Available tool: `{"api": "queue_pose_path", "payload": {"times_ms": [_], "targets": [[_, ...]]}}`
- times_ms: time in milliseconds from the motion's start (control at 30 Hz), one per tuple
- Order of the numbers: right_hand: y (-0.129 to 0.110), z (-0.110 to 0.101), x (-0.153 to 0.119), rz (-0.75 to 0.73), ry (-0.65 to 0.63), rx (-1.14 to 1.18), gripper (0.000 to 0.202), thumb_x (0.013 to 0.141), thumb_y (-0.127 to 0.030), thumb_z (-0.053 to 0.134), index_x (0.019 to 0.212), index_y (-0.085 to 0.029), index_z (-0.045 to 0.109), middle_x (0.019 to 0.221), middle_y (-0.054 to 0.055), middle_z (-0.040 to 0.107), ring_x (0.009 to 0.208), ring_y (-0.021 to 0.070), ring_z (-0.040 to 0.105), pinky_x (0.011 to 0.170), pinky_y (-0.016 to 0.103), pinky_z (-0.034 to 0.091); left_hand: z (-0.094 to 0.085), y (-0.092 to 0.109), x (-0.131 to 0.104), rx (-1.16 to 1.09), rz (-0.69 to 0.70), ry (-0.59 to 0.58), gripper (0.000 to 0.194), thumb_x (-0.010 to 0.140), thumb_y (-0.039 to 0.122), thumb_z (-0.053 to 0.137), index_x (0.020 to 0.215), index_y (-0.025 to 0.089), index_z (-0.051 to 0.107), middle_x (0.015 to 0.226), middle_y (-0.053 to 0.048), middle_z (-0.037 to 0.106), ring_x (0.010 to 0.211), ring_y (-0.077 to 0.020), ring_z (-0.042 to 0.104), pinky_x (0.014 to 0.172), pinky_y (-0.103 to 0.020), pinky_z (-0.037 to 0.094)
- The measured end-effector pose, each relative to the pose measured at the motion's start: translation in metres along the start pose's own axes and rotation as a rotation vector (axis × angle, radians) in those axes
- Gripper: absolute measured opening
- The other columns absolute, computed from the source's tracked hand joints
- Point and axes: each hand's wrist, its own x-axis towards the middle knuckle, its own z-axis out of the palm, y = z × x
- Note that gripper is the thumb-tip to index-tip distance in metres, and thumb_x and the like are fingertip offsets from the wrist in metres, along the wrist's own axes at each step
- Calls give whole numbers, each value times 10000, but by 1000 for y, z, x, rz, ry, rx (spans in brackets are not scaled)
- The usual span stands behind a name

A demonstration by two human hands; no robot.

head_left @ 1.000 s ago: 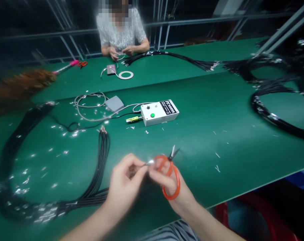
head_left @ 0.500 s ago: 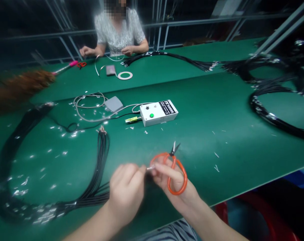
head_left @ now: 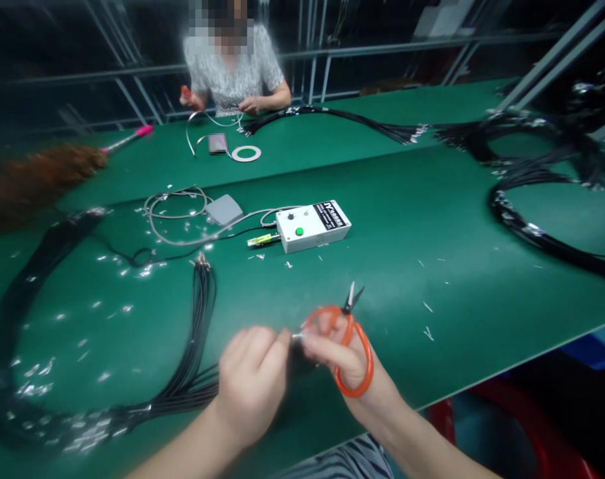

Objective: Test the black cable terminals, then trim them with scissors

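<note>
My left hand [head_left: 252, 382] is closed around the end part of several thin black cables [head_left: 183, 392], which run off to the left from under it. My right hand [head_left: 345, 356] has orange-handled scissors [head_left: 366, 382] hooked over it, their dark blades apart and pointing up and away. The thumb and fingers of that hand also pinch close to a small silvery cable end [head_left: 297, 336] that shows between my two hands. Blur hides the fine detail there.
Beyond my hands stands a white control box [head_left: 312, 226] with a green button, wired to a grey pedal [head_left: 224, 209]. A bundle of black cables [head_left: 20, 299] curves at left; more coils [head_left: 512, 226] lie at right. Across the green table [head_left: 402, 193] sits a co-worker [head_left: 233, 73].
The co-worker has raised a hand with something red-orange in it; the orange scissors that lay by that hand are gone from the table. My scissors have shifted slightly right. My left hand keeps its grip.
</note>
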Motion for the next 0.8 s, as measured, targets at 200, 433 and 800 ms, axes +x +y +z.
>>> {"api": "queue_pose_path", "payload": {"times_ms": [200, 433, 800], "targets": [[-15, -5, 1, -21, -42, -141, 265, 679, -251, 787, 689, -206, 527, 651, -44, 571, 617, 129, 534, 635, 284, 416, -5, 0, 4, -264, -149, -125, 167, 900, 60, 525, 907, 160, 658, 719, -46, 614, 643, -152, 563, 615, -266, 435], [-17, -17, 9, -124, -64, -194, 186, 763, -304, 752, 775, -205, 595, 845, 6, 664, 713, 142, 602, 731, 313, 469, -15, 0, 14, -831, -712, -333, 193, 927, 227, 540, 799, 179, 676, 667, -7, 604, 650, -130, 559, 598, -228, 428], [-1, -1, 18, -55, -131, 28, 239, 692, -211, 806, 732, -197, 570, 726, -49, 611, 662, 94, 560, 677, 230, 439, -13, 2, 18, -1049, -943, -371, 258, 893, 318, 583, 707, 140, 607, 599, 14, 531, 516, -70, 409, 454, -191, 271]]}}
